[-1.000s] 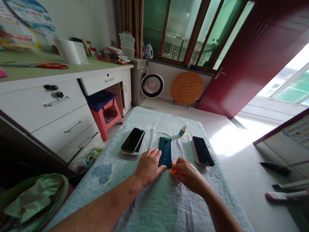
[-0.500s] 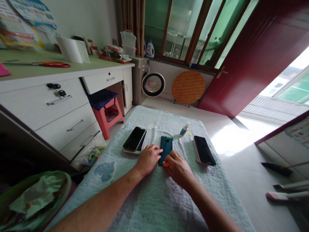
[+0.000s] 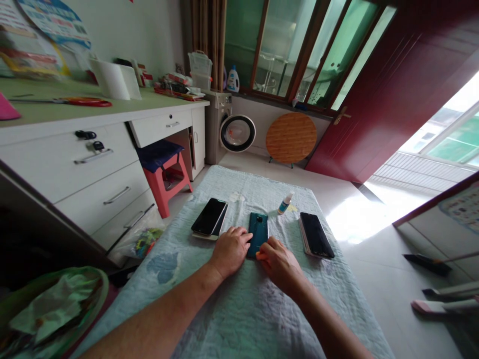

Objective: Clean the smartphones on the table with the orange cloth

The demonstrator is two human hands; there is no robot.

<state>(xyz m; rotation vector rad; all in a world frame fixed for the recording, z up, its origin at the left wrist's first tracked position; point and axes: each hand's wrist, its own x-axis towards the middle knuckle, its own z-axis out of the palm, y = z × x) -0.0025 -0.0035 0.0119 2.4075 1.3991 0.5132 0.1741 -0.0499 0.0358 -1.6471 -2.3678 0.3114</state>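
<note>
In a bright room with a red door (image 3: 359, 114) and a front-loading washing machine (image 3: 216, 124), a person works over a quilted pale-blue cover (image 3: 239, 319), where a teal smartphone (image 3: 258, 230) lies back up, its camera module at the far end. The left hand (image 3: 231, 249) touches the phone's left edge with its fingertips; whether it grips or merely rests there cannot be told. The right hand (image 3: 279, 262) pinches an orange piece (image 3: 261, 256), mostly hidden by the fingers, at the phone's near right corner. A firm push against light bracing could skid the phone across the soft, wrinkled fabric. A careless elbow or tug on the cover might topple the upright spray bottle (image 3: 285, 204) or shift the stacked, black-screened phones, one pair at left (image 3: 209, 216), another stack at right (image 3: 316, 234).
</note>
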